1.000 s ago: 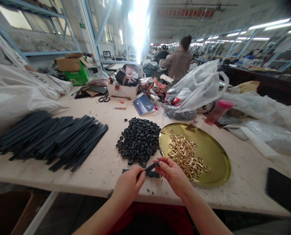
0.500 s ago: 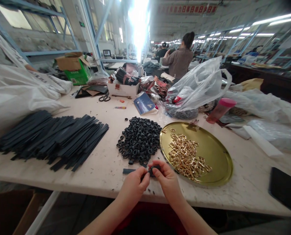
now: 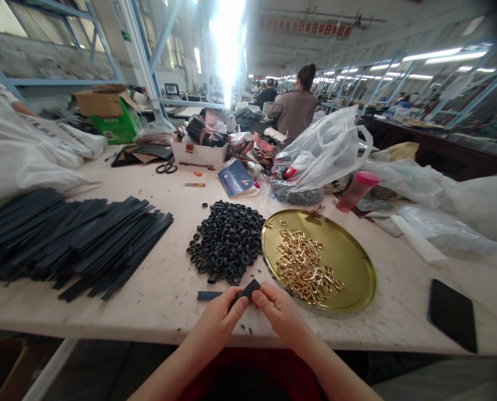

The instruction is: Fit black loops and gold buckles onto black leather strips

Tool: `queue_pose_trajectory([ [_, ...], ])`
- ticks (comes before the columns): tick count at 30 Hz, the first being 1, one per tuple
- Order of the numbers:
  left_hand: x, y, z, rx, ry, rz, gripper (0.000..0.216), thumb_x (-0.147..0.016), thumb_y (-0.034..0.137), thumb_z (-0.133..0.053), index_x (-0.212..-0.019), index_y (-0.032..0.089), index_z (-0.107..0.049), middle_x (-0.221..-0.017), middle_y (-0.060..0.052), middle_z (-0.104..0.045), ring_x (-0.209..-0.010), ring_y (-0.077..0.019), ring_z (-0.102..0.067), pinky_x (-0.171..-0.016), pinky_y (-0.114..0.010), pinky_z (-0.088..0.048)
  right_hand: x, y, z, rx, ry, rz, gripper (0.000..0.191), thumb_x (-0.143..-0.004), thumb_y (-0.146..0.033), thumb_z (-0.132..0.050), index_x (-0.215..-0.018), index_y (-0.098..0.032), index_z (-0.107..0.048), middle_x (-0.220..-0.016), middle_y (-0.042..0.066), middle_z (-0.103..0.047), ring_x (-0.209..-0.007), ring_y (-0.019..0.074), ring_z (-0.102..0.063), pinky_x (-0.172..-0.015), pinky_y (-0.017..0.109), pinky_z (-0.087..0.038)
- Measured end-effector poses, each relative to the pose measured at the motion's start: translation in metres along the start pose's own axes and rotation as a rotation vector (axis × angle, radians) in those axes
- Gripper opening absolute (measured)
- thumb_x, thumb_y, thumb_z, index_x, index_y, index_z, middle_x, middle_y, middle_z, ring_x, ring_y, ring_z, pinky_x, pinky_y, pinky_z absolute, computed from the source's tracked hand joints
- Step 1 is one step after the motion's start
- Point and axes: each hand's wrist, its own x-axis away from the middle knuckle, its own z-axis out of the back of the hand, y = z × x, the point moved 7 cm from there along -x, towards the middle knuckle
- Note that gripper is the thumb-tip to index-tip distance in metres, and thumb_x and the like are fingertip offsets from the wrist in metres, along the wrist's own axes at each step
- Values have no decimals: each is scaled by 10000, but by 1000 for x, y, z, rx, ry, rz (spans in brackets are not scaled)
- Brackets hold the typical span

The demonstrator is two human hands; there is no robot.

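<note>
Factory workshop: workbench (image 3: 148,312), co-worker (image 3: 296,114), banner (image 3: 306,28)

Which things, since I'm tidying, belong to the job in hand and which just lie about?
Likely the job's:
black strip, in the left hand, right hand at its end
heap of black strips
black rings
golden fittings
round tray

Seemingly lying about:
scissors
blue booklet
pink-lidded container
dark flat slab

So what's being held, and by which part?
A dark strip: the left hand pinches its left part between thumb and fingers; the right hand is at its right end, grip unclear.
</note>
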Motion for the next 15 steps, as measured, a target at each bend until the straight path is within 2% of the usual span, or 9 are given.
queue_pose_trajectory([
  [1, -2, -1, 3, -4, 17, 12, 257, -806, 352, -397, -895, 165, -550, -816, -18, -592, -779, -163, -526, -714, -250, -384, -6, 2, 15, 193, 37, 28, 276, -843, -370, -409, -777, -178, -597, -739, 27, -571, -709, 159, -513, -648, 269, -370],
  [3, -4, -3, 8, -17, 75, 51, 211, -788, 311, -381, -783, 168, -536, -663, 17, -525, -661, -141, -491, -626, -235, -371, -19, 15, 49, 587, 162, -39, 191, -824, -296, -450, -813, -173, -596, -817, 59, -572, -763, 186, -518, -686, 293, -355],
  [5, -6, -5, 10, -17, 116, 81, 172, -764, 279, -371, -725, 174, -502, -564, 47, -435, -576, -123, -441, -561, -223, -340, -33, 31, 69, 805, 119, -123, 123, -777, -247, -510, -808, -172, -603, -856, 79, -572, -777, 203, -526, -681, 300, -347],
  [10, -8, -6, 0, 26, 95, 122, 125, -744, 255, -358, -704, 185, -453, -463, 85, -323, -459, -100, -353, -488, -211, -293, -51, 47, 82, 783, 59, -127, 28, -683, -195, -601, -684, -170, -588, -784, 55, -581, -746, 188, -532, -651, 274, -347],
  [13, -10, -3, -5, 47, 63, 105, 151, -772, 285, -354, -713, 183, -449, -463, 75, -389, -462, -100, -379, -489, -210, -303, -46, 38, 77, 705, 46, -96, 42, -719, -200, -554, -690, -174, -571, -753, 33, -586, -718, 164, -530, -634, 260, -361],
  [15, -13, 0, -6, 53, 57, 79, 177, -791, 311, -358, -737, 179, -463, -499, 59, -458, -478, -101, -412, -495, -209, -314, -39, 28, 69, 514, 35, -82, 84, -759, -234, -514, -721, -180, -565, -707, 12, -587, -662, 148, -524, -600, 256, -373],
])
